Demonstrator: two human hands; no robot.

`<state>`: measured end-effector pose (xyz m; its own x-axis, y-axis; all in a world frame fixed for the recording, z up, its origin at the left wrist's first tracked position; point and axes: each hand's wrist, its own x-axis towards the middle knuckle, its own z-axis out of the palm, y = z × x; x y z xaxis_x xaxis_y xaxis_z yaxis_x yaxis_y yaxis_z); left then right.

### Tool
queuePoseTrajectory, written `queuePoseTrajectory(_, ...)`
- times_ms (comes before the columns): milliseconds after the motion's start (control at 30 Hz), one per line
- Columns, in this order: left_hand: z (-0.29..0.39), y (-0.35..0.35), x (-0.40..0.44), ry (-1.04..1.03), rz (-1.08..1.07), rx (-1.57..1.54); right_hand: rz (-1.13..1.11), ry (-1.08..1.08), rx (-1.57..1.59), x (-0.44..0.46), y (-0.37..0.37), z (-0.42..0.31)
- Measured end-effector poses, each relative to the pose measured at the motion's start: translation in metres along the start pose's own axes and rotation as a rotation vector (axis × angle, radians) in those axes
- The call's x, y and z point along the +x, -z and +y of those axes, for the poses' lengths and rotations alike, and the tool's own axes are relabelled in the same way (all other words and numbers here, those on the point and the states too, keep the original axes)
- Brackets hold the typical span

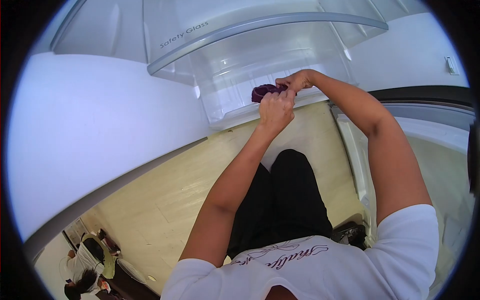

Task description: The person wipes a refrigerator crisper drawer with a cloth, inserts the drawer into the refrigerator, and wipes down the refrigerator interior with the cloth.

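Note:
Inside the lower part of an open refrigerator, a dark maroon cloth (261, 92) is bunched between my two hands. My left hand (277, 111) grips its near side, fingers curled into the folds. Just beyond and to the right, my right hand (299, 81) pinches the other end with a bent wrist. Both hands are over the front of the clear plastic bin area (235, 80) at the bottom of the refrigerator. Part of the cloth is hidden behind my fingers.
A glass shelf with a grey front trim (270, 22) spans above my hands. The open refrigerator door (420, 135) stands to my right, close to my right arm. Pale floor (165, 195) lies below. Another person (87, 265) is at the lower left, near a fan (131, 270).

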<state>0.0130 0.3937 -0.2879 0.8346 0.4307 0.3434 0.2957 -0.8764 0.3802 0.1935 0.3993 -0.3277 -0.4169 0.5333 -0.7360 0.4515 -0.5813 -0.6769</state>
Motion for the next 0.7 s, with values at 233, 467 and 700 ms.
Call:
queuePoseTrajectory(233,0.000,-0.011,-0.009,-0.043,0.080,0.045,0.179,0.202,0.114,0.043,-0.018,-0.052)
queuePoseTrajectory(467,-0.004,0.010,-0.042,0.106,0.262,-0.005,0.483,0.135,-0.798,0.141,-0.020,-0.095)
queuePoseTrajectory(700,-0.032,-0.013,-0.062,-0.013,0.315,0.173,-0.023,0.262,-0.869,0.164,-0.057,-0.097)
